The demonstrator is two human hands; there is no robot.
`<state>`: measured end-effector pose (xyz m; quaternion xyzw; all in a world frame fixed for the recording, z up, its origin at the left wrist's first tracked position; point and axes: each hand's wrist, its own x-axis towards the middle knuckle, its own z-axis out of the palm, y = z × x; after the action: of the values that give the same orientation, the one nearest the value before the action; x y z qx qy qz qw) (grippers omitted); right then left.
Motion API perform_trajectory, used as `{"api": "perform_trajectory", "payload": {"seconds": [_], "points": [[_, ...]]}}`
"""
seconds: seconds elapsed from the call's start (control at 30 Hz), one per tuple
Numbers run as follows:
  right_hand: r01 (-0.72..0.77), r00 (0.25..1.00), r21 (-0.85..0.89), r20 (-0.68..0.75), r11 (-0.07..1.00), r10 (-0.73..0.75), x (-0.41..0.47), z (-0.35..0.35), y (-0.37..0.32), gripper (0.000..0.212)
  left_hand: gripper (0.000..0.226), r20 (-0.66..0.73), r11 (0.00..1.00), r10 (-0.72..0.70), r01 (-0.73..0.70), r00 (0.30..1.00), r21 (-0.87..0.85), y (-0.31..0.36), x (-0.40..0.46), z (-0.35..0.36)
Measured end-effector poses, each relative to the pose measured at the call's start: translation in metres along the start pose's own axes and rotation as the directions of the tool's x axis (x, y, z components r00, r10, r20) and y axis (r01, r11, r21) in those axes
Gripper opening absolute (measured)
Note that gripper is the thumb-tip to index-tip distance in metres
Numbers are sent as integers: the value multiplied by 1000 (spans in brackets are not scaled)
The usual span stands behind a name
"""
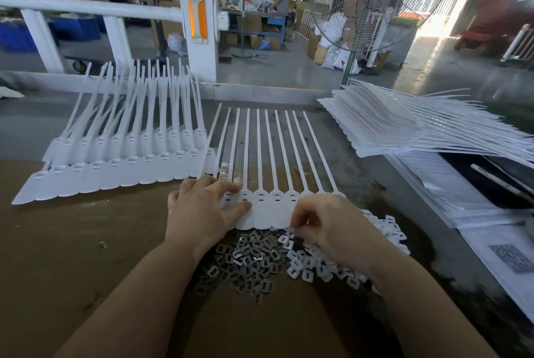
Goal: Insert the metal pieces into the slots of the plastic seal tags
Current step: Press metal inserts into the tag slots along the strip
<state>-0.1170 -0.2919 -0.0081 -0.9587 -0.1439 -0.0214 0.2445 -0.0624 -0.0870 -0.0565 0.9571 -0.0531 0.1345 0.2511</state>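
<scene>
A joined strip of white plastic seal tags (267, 207) lies flat in front of me, its long tails fanning away. My left hand (199, 213) rests on the strip's left end with straight fingers and thumb pressing it down. My right hand (326, 224) hovers over the strip's right end with fingers curled; whether they pinch a piece is hidden. Just below lie a heap of small dark metal pieces (245, 262) and a heap of small white plastic pieces (320, 265).
Two overlapping rows of tag strips (127, 161) lie at the left. A thick stack of tag strips (404, 126) sits at the right, over printed sheets (462, 201). One stray metal piece (103, 245) lies on the brown table. A standing fan (372, 11) is beyond the table.
</scene>
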Motion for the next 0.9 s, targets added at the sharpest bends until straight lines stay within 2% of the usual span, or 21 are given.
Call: {"api": "perform_trajectory", "payload": {"seconds": [0.1, 0.23, 0.47, 0.7, 0.9], "points": [[-56, 991, 136, -110, 989, 71, 2, -7, 6, 20, 43, -4, 1000, 4, -4, 1000, -2, -1, 0, 0], [-142, 944, 279, -251, 950, 215, 5, -16, 20, 16, 43, -7, 1000, 4, -4, 1000, 2, -2, 1, 1], [-223, 878, 575, -233, 787, 419, 5, -23, 33, 13, 44, -9, 1000, 2, -2, 1000, 4, -3, 1, 2], [-222, 855, 549, -287, 806, 431, 9, -21, 43, 10, 44, -6, 1000, 2, -3, 1000, -5, -3, 1, 2], [-319, 825, 343, -357, 883, 437, 17, -20, 56, 9, 43, -9, 1000, -1, 1, 1000, 4, -2, 1, 2]]}}
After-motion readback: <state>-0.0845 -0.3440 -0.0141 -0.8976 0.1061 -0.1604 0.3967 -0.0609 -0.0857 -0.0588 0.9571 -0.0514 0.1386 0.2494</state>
